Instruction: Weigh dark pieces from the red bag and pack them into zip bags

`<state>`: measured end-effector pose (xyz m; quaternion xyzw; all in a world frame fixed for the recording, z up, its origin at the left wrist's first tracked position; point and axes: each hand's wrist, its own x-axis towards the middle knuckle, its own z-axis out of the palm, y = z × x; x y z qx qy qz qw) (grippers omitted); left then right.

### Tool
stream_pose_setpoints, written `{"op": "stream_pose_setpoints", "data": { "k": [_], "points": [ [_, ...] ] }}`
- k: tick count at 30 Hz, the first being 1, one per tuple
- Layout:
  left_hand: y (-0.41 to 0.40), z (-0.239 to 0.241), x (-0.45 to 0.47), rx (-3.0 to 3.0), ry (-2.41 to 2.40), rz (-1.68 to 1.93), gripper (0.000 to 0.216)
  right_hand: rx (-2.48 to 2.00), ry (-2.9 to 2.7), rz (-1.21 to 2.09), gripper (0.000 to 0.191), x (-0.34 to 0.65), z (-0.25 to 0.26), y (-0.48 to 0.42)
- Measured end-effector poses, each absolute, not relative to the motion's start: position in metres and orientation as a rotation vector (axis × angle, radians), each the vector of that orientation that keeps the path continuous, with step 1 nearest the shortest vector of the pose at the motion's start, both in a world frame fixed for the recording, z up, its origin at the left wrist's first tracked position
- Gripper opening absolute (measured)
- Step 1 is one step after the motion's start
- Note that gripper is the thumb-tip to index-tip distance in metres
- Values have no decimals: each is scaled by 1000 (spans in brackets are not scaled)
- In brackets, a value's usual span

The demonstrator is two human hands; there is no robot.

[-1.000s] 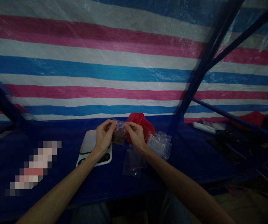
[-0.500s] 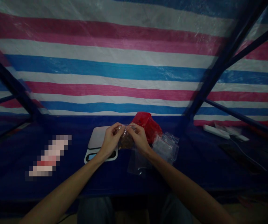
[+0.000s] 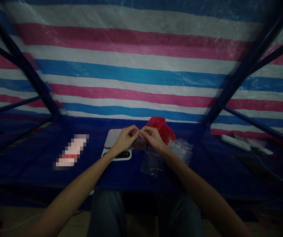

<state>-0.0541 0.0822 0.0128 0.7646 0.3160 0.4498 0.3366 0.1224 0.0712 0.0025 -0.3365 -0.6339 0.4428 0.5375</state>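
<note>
Filled clear bag (image 3: 139, 143) – just one, with brown contents – is held between the two hands, just right of the scale and in front of the red bag. From largest down: one striped sheet (image 3: 131, 70) as a backdrop, one blue table (image 3: 131, 177), two main slanted blue posts (image 3: 226, 92), and the person's two legs (image 3: 108, 210) below the table edge. On the table are one white scale (image 3: 112, 137), one blurred-out item (image 3: 72, 149) to its left, one crumpled red bag (image 3: 162, 126), one pile of clear bags (image 3: 181, 149) too overlapped to count, a flat clear bag (image 3: 152, 163) nearer the person, and a long white bar (image 3: 235, 142) far to the right. Compared with a second ago, the scene sits farther right in view, and the fingertips, then spread along the bag's top, now almost meet. Both forearms reach inward from the lower corners. Left hand (image 3: 127, 138) and right hand (image 3: 153, 137) mirror each other, thumbs and fingers pinched narrow on the bag's upper edge; whether its bottom touches the table I cannot tell.
</note>
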Motion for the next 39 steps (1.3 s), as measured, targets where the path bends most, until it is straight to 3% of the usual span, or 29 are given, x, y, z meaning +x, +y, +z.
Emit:
{"op": "stream_pose_setpoints", "data": {
  "k": [4, 8, 15, 18, 23, 29, 33, 39],
  "points": [
    [76, 18, -53, 1929, 820, 1373, 27, -844, -1474, 920, 36, 120, 14, 74],
    [60, 25, -61, 1754, 853, 1520, 27, -854, -1486, 1015, 34, 107, 30, 59],
    [71, 40, -148, 1282, 1047, 1845, 33, -895, -1456, 845, 35, 153, 59, 2],
    [95, 26, -188, 1389, 1358, 1629, 33, -1095, -1512, 715, 41, 189, 39, -14],
    [127, 5, -216, 1859, 1932, 1277, 29, -1375, -2044, 214, 27, 208, 2, -26],
    [137, 9, -225, 2201, 2196, 738, 42, -1542, -2187, -71, 29, 214, 14, -28],
    [128, 19, -213, 2449, 2200, 887, 38, -1566, -2184, -33, 28, 214, 27, -24],
    [115, 44, -163, 2609, 1841, 1212, 31, -1711, -2132, -66, 33, 217, 41, 0]
  ]
}}
